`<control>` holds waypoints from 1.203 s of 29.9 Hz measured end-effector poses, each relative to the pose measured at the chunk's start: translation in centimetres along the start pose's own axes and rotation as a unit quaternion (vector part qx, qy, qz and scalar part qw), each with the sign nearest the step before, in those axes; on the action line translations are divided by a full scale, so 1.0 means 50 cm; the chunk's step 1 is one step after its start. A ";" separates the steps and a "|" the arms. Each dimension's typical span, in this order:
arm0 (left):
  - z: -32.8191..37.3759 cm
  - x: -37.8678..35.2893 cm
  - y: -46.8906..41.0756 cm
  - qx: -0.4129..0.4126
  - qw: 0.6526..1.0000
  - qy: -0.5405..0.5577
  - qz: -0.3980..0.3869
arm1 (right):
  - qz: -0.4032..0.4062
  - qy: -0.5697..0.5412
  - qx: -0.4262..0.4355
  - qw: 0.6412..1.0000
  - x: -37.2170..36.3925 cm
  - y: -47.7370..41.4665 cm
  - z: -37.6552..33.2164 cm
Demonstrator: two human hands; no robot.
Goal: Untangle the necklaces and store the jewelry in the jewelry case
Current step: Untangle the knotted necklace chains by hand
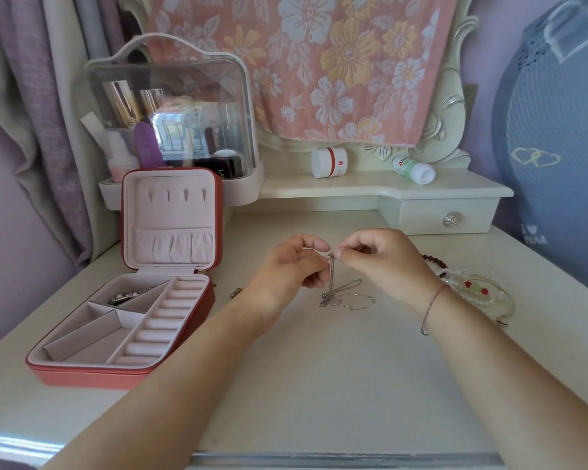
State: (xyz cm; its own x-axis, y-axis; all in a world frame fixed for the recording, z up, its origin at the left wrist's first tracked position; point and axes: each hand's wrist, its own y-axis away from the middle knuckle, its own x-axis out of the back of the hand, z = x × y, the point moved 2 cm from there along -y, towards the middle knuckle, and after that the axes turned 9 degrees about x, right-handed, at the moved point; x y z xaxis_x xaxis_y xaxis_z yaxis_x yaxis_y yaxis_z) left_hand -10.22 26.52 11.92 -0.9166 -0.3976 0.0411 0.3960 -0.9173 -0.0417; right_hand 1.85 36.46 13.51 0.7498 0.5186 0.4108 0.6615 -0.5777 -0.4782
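My left hand (294, 266) and my right hand (381, 256) meet above the middle of the white dressing table (319, 368), both pinching the top of a thin silver necklace (331, 273). Its chain hangs down to a tangle of silver chains and pendants (347, 300) lying on the table. At the left stands the open pink jewelry case (123, 334), lid upright, with a silver piece (129, 295) in its back compartment. To the right lie beaded bracelets and a pearl piece with red and green beads (476, 290), plus dark brown beads (437, 262).
A clear cosmetics organizer (174, 113) stands behind the case. A white jar (329, 162) and a white-green bottle (413, 169) lie on the raised shelf, above a small drawer (445, 218). A small metal piece (235, 293) lies beside the case. A large blue cushion (557, 147) is at right.
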 end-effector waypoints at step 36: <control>0.001 -0.001 0.003 0.002 0.997 -0.074 0.038 | -0.043 -0.107 -0.076 0.990 -0.010 0.000 0.011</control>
State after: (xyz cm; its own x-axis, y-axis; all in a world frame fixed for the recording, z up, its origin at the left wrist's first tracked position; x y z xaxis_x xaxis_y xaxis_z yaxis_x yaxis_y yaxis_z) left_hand -10.11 26.38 11.96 -0.8662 -0.4641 0.1852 0.4642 -0.8846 -0.0455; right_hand 1.45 36.55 12.89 0.6818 0.6827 0.2627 0.7291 -0.6048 -0.3204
